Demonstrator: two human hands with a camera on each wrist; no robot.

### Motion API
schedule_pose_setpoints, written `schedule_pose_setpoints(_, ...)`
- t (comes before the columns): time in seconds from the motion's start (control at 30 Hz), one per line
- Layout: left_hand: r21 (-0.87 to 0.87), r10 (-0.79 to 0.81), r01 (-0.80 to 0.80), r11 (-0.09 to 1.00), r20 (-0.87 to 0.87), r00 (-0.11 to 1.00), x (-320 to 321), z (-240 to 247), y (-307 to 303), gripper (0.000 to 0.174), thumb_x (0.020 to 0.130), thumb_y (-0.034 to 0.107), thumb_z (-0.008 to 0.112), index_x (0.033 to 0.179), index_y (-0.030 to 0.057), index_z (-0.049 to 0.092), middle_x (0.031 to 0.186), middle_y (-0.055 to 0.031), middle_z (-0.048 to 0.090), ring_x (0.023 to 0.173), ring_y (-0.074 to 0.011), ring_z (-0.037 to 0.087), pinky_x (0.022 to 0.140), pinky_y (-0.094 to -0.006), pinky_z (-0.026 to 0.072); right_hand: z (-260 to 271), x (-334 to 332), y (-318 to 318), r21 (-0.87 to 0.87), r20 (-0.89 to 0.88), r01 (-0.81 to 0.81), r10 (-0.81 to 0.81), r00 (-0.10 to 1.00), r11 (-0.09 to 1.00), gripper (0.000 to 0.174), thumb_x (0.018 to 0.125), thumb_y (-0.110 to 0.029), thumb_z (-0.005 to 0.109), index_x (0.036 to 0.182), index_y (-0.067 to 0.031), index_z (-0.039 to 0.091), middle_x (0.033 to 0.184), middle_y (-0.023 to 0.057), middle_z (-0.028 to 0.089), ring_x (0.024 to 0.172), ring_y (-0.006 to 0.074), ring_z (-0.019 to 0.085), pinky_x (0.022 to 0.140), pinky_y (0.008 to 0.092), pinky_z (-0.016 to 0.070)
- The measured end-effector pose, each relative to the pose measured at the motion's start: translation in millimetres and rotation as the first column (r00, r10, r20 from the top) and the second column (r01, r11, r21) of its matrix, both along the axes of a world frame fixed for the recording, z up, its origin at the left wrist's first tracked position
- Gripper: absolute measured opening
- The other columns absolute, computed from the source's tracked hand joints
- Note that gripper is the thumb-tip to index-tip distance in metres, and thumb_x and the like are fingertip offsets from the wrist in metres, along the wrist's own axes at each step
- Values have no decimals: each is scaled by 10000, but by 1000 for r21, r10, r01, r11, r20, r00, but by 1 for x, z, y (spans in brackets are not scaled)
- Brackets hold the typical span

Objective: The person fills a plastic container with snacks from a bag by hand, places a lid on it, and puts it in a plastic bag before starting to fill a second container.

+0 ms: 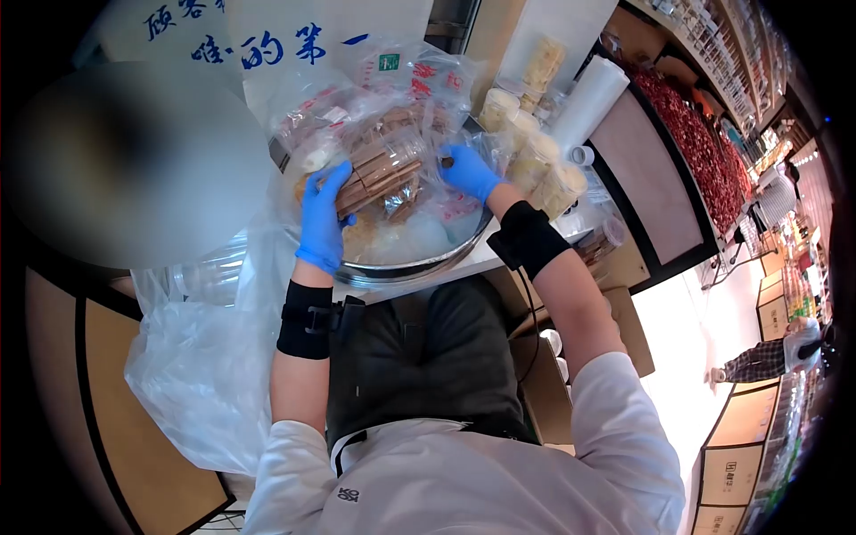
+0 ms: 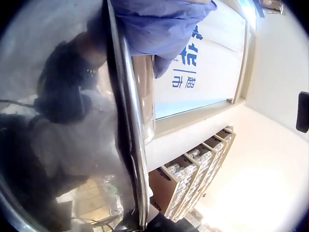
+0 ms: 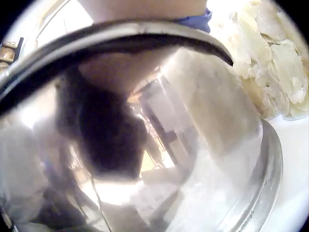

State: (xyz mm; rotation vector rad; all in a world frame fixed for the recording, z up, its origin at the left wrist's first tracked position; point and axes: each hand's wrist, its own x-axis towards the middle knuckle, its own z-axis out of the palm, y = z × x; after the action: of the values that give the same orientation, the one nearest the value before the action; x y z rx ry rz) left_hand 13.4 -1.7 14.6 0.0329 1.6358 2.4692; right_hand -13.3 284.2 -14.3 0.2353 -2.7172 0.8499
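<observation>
My left hand (image 1: 321,218), in a blue glove, grips a clear plastic jar (image 1: 383,160) packed with long brown bark-like sticks (image 1: 379,187), lying tilted over a wide metal bowl (image 1: 419,270). In the left wrist view the blue glove (image 2: 159,29) shows above the bowl's rim, with part of the jar (image 2: 146,96) below it. To the jar's right, my gloved right hand (image 1: 471,174) has its fingers curled, with a small dark brown piece (image 1: 448,162) at the fingertips. The bowl's wall (image 3: 111,212) hides most of that hand in the right wrist view.
Clear bags with red print (image 1: 419,76) fill the bowl's far side. Several jars of pale yellowish slices (image 1: 535,156) and a roll of plastic bags (image 1: 593,102) stand at the right. A large translucent bag (image 1: 201,374) hangs at the left.
</observation>
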Motion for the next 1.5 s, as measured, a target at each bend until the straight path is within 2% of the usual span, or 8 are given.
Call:
schedule_pose_setpoints(0.1, -2, -1, 1, 1000, 12, 1000, 0, 1, 1, 328, 789, 397, 651, 991, 165, 535, 836, 12, 575, 695, -105, 570, 494, -216, 372, -11, -7, -2, 328, 140, 31, -81, 987, 944, 219, 757, -119, 584, 942, -14, 633, 877, 230, 632, 850, 399, 608, 744, 421, 487)
schedule_pose_setpoints(0.33, 11, -11, 10, 1000, 28, 1000, 2, 3, 0, 433, 728, 402, 711, 1038, 177, 510, 898, 11, 551, 779, -99, 524, 542, -241, 360, -19, -7, 0, 266, 177, 61, -111, 978, 962, 222, 770, -118, 572, 961, -9, 603, 942, 239, 620, 894, 409, 595, 757, 429, 480)
schedule_pose_setpoints(0.63, 36, -24, 23, 999, 24, 999, 1, 2, -3, 394, 747, 396, 692, 1020, 161, 531, 887, 12, 556, 739, -88, 533, 505, -229, 370, 60, 62, -12, -89, -140, 204, -215, 967, 975, 306, 772, -210, 673, 983, -13, 574, 871, 160, 625, 817, 276, 612, 739, 354, 475)
schedule_pose_setpoints(0.7, 69, -69, 70, 995, -9, 998, 2, 1, -4, 367, 758, 395, 681, 1005, 159, 547, 880, 17, 558, 737, -88, 534, 505, -229, 373, 83, 71, -15, -175, -80, -58, 44, 996, 983, 310, 775, -206, 699, 1011, -44, 580, 957, 67, 611, 881, 150, 571, 805, 305, 460)
schedule_pose_setpoints(1.1, 51, -149, 154, 987, -83, 985, 8, 5, -7, 310, 766, 359, 675, 1002, 181, 580, 860, 24, 561, 722, -70, 529, 511, -217, 363, 118, 84, -47, -211, 240, -340, 386, 891, 917, 270, 803, -164, 680, 1024, -30, 604, 931, 36, 613, 839, 98, 546, 774, 266, 469)
schedule_pose_setpoints(1.23, 47, -153, 159, 986, -102, 983, 9, 5, -6, 309, 769, 348, 675, 1011, 180, 584, 855, 18, 563, 720, -71, 530, 508, -218, 363, 123, 92, -42, -346, 295, -309, 416, 860, 886, 300, 829, -198, 664, 1073, -36, 598, 942, 28, 614, 841, 90, 559, 737, 237, 468)
schedule_pose_setpoints(1.3, 85, -156, 164, 983, -96, 983, 9, 5, -7, 301, 774, 341, 671, 1012, 180, 583, 850, 18, 564, 719, -73, 530, 508, -218, 363, 127, 95, -37, -506, 440, -51, 308, 844, 861, 312, 869, -205, 613, 1135, -42, 590, 911, 7, 595, 801, 59, 534, 667, 203, 435)
schedule_pose_setpoints(1.5, 74, -135, 141, 987, -84, 987, 12, 8, -6, 282, 788, 346, 651, 1004, 179, 581, 835, 22, 564, 708, -74, 533, 506, -218, 361, 126, 95, -45, -575, 239, -62, 240, 941, 816, 269, 874, -270, 619, 1007, -39, 583, 855, 9, 612, 631, 70, 546, 541, 193, 431)
